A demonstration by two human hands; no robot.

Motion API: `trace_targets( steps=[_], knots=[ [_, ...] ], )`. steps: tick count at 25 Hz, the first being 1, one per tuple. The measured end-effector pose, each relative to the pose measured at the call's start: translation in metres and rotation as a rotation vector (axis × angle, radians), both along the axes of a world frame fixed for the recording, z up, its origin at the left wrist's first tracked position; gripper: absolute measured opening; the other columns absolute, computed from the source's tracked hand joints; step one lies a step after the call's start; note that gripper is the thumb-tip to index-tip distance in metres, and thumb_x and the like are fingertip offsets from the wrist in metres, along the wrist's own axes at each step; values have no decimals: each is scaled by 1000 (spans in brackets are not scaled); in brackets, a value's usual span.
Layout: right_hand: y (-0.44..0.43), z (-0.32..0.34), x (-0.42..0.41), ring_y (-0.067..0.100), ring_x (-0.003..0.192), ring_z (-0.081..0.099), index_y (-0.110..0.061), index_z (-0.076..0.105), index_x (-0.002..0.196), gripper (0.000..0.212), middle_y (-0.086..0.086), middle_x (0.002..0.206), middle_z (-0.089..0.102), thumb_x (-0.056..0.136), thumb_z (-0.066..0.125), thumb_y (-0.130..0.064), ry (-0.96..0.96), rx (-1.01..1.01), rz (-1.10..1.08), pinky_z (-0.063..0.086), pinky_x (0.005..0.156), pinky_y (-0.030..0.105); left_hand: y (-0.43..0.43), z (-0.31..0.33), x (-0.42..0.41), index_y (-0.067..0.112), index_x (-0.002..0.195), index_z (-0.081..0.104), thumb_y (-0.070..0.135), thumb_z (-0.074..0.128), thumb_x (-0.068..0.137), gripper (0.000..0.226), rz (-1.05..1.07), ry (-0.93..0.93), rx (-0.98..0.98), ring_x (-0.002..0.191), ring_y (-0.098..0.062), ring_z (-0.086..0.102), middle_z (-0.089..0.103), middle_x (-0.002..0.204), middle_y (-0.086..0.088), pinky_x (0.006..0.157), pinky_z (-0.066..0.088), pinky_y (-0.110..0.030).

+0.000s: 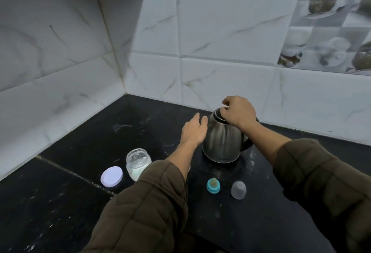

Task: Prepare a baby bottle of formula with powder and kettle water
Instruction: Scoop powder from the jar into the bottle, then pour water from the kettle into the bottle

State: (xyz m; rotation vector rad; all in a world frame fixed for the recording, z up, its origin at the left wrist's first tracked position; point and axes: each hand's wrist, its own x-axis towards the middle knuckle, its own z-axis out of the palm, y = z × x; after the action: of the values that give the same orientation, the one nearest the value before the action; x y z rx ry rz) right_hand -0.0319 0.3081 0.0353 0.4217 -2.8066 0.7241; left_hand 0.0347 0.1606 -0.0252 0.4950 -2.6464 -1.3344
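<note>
Head view: the fingers of the right hand [237, 115] curl down over the black lid on top of the rounded stainless-steel electric kettle [222, 140]; whether they press the lid or only rest on it cannot be told. This placement suits opening or closing the lid. The left hand [193, 130] is flat, fingers together and straight, holding nothing, just beside the kettle's left wall; contact cannot be confirmed. Its position suits steadying the body while the other hand works the lid.

The kettle stands upright near the back wall on the black stone countertop [60, 202], its black handle facing right. In front, the parts are laid out separately, probably for access: the clear glass jar holding white powder [138, 163] stands open, with the round pale-lilac lid [111, 176] flat beside it. The blue screw ring with teat [213, 185] and the clear domed cap [238, 189] stand near each other. The bottle body is not visible.

Count: one kettle, one jar, one jar lid, one teat ring, one cap, two hands.
</note>
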Motion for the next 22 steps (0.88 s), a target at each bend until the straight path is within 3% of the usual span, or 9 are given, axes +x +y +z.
trace_targets(
  steps=[5, 9, 12, 17, 22],
  knots=[
    [43, -9, -18, 35, 124, 60, -14, 65, 137, 50, 12, 135, 66, 95, 58, -41, -72, 76, -89, 51, 96, 43, 22, 6, -2, 6, 147, 52, 34, 34, 111, 49, 57, 9, -2, 141, -36, 47, 56, 150, -16, 113, 36, -39],
    [60, -23, -31, 33, 116, 62, -11, 70, 116, 57, 10, 124, 71, 97, 51, -62, -298, 20, -80, 48, 84, 37, 28, 1, -5, 10, 158, 41, 30, 32, 109, 54, 70, -8, 36, 148, -35, 39, 48, 159, -14, 119, 30, -40],
    [64, -24, -30, 34, 112, 62, -6, 69, 113, 63, 12, 117, 71, 98, 51, -65, -303, -11, -49, 44, 83, 36, 32, 1, -7, 12, 163, 32, 29, 32, 108, 57, 70, -25, 64, 150, -36, 36, 45, 161, -14, 120, 28, -40],
    [79, -33, -24, 27, 99, 66, -6, 67, 91, 75, 6, 96, 73, 82, 61, -80, -386, -201, -62, 50, 85, 38, 31, 4, -15, 15, 165, 27, 29, 30, 107, 60, 46, -71, 64, 154, -32, 31, 36, 167, -10, 122, 24, -38],
    [80, -44, -14, 19, 79, 71, -10, 65, 76, 87, 0, 74, 75, 67, 57, -96, -420, -317, -109, 55, 81, 36, 22, -1, -13, 25, 165, 28, 38, 31, 105, 61, 35, -92, 46, 154, -30, 32, 35, 168, -2, 122, 26, -41]
  ],
)
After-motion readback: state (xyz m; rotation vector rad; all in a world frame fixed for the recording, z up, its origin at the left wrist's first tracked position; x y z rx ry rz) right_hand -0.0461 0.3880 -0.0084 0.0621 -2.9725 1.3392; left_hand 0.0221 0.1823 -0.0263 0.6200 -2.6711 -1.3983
